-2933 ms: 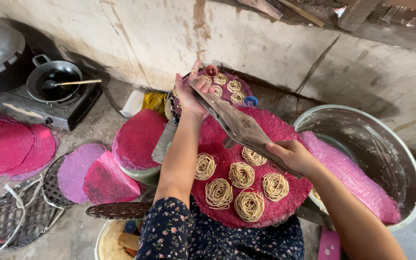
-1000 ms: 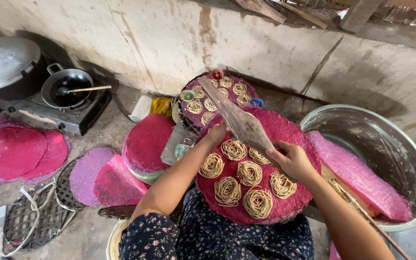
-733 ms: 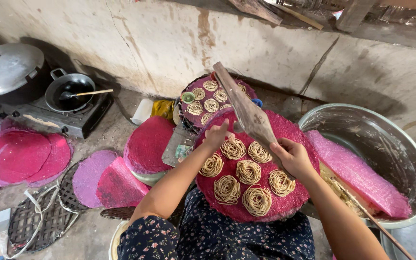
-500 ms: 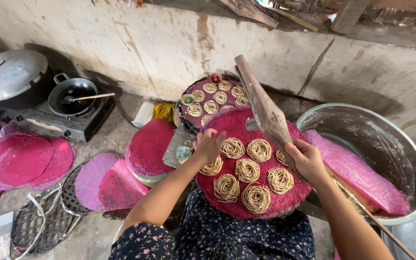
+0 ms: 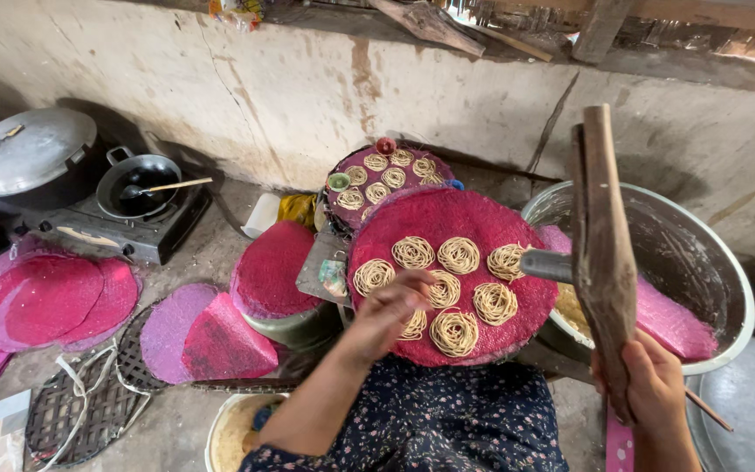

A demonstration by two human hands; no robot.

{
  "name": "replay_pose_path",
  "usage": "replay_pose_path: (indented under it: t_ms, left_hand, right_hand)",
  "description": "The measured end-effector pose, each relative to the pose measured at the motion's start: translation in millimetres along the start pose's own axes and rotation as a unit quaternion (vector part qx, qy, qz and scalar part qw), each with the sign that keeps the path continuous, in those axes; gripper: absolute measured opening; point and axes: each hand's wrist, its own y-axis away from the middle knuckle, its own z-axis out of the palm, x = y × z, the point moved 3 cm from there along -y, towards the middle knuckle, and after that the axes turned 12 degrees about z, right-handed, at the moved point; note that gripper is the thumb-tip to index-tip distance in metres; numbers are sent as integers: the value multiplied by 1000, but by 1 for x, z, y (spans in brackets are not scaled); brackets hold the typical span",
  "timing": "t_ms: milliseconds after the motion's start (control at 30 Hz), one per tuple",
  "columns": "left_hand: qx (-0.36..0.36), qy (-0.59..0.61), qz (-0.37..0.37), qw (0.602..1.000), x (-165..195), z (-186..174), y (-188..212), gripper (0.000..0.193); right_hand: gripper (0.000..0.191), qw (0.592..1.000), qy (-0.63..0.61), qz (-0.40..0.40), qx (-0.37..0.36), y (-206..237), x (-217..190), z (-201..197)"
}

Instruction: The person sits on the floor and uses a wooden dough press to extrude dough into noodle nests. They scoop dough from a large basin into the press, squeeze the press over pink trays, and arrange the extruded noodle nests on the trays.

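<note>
- My right hand [image 5: 653, 385] was closed tight around the handles of the wooden noodle press [image 5: 600, 253], held upright beside the big metal basin [image 5: 727, 262].
- My left hand [image 5: 391, 306], fingers loosely curled and holding nothing, rested on the round pink mat [image 5: 447, 218], touching a noodle coil [image 5: 414, 323].
- The other coils lay apart across the mat.

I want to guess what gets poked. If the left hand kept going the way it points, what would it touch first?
Probably a noodle coil just past the left hand, on the pink mat. Height above the mat is hard to judge.
</note>
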Motion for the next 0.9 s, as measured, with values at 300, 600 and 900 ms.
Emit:
replay_pose_path:
  t_ms: [300, 600, 900]
  left_hand:
    - [-202, -383, 89, 897, -115, 156, -28, 84]
    - [-173, -643, 221, 713, -75, 191, -31, 78]
    - [-278, -633, 182, 699, -83, 178, -12, 20]
  right_hand:
    - [51, 983, -2, -111, 149, 90, -11, -69]
    - [37, 997, 1, 28, 75, 106, 93, -68]
    - [65, 848, 465, -201, 159, 63, -43, 13]
